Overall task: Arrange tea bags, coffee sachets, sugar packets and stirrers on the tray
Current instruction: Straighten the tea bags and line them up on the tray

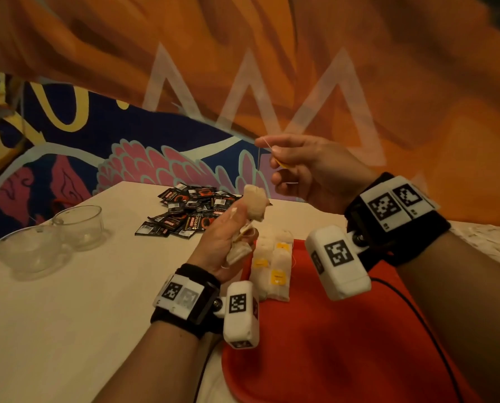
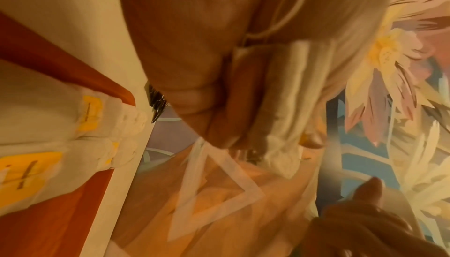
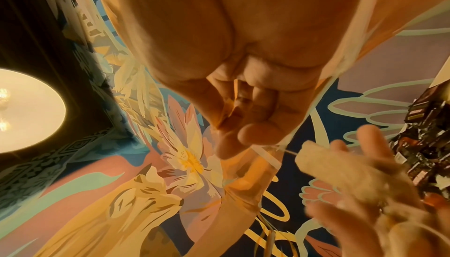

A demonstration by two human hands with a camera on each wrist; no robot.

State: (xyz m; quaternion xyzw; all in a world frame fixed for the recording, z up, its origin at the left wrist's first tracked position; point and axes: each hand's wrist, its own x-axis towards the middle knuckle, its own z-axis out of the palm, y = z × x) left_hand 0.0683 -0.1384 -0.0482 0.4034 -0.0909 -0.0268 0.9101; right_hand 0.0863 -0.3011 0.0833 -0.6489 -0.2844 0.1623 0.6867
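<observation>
My left hand (image 1: 228, 237) grips a bunch of pale tea bags (image 1: 254, 203) above the table, fingers curled round them; the left wrist view shows the same bunch (image 2: 287, 107). My right hand (image 1: 298, 167) is raised higher and pinches a yellow tea-bag tag (image 1: 280, 163) with a thin string (image 1: 259, 158) hanging toward the bunch. Several tea bags with yellow tags (image 1: 273, 269) lie in a row on the far left part of the red tray (image 1: 315, 344). A heap of black coffee sachets (image 1: 190, 212) lies on the table behind my left hand.
Two clear glass bowls (image 1: 56, 237) stand on the white table (image 1: 68, 315) at the left. A painted wall (image 1: 155, 152) rises just behind the table. A translucent orange layer with white triangles (image 1: 251, 91) overlies the upper head view.
</observation>
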